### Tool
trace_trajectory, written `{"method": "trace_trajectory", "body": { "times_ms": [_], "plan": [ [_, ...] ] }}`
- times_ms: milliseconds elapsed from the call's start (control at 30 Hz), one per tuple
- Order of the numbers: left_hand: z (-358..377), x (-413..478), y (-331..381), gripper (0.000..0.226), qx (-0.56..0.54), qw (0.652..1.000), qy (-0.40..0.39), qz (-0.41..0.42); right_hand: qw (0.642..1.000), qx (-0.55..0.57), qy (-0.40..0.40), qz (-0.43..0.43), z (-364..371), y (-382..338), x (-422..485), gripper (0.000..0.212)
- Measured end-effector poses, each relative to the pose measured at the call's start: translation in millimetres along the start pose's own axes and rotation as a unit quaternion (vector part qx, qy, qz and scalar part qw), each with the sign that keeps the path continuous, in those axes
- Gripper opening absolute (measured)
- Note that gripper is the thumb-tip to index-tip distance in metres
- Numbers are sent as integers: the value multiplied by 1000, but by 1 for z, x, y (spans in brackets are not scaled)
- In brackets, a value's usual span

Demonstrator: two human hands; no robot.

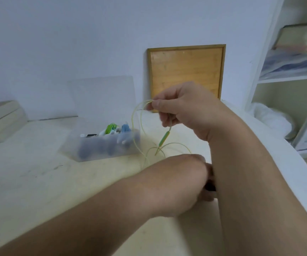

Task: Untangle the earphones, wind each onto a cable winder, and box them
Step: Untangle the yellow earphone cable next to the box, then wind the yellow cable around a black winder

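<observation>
Nearby, clear box (93, 154), right hand (184, 106) pinching cable (133, 117), forearm (241, 163) hiding left hand (182, 182)

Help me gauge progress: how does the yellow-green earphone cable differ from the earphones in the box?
The yellow-green earphone cable hangs in loose loops from the right hand, outside the clear box; the boxed earphones sit bundled inside it. The cable is pale yellow-green; the boxed earphones green, blue, white.

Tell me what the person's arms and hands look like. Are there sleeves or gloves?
Both forearms are bare: no sleeves, no gloves. The right hand has no ring or watch in view. The left hand shows none either, though its fingers are mostly hidden.
</observation>
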State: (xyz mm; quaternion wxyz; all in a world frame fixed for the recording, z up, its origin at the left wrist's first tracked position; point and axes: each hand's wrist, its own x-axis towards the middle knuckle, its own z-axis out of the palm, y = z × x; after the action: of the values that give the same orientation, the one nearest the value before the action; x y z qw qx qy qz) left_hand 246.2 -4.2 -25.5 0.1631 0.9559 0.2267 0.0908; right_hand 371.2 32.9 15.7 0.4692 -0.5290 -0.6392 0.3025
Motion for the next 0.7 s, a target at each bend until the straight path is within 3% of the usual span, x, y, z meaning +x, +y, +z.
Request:
{"method": "trace_trajectory", "body": {
  "times_ms": [67,100,167,267,333,533,600,700],
  "plan": [
    [-13,-19,-8,10,-74,997,-3,-1,999,53,4,4,1,2,3,16],
    [-23,-31,-12,13,-161,987,-13,-8,998,68,6,8,3,3,4,17],
    [-46,-58,-28,22,-378,925,27,-18,997,72,0,6,11,2,6,17],
    [-64,-81,-61,25,-562,803,187,-75,998,22,-50,-5,27,-6,1,18],
    [-63,-88,-83,25,-605,728,297,-125,994,-61,-93,-13,39,-14,-6,18],
    [-49,-89,-113,27,-629,598,450,-211,964,-179,-192,-48,76,-20,-13,19],
    [-46,-89,-113,26,-642,577,458,-212,964,-163,-201,-53,83,-21,-14,21],
    [-43,-89,-113,23,-651,584,444,-193,978,-129,-153,-61,88,-23,-14,26]
  ]
}}
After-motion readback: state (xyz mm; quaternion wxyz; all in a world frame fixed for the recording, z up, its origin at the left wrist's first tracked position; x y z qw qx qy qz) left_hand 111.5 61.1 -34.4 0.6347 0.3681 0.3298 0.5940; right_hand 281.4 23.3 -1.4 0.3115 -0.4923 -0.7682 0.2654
